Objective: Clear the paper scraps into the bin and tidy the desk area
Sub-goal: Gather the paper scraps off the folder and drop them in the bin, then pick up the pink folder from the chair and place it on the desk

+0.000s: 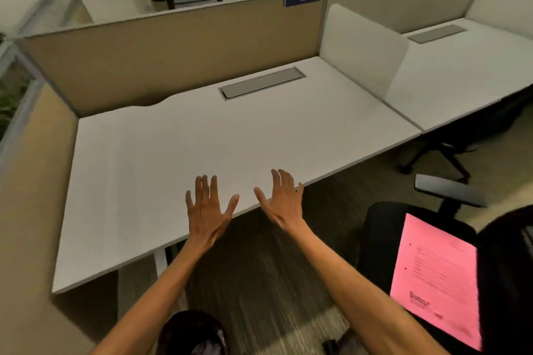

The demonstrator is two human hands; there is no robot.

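Hovering open hands [245, 204], desk [173, 153] edge

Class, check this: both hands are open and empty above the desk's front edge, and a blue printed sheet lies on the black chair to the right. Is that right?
One detail is wrong: the printed sheet is pink, not blue, as the head view shows. The rest holds: the left hand and right hand are open and empty above the desk's front edge, and the sheet lies on the black chair.

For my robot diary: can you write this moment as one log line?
left hand: open, empty | right hand: open, empty | desk: no scraps seen | pink paper: on chair
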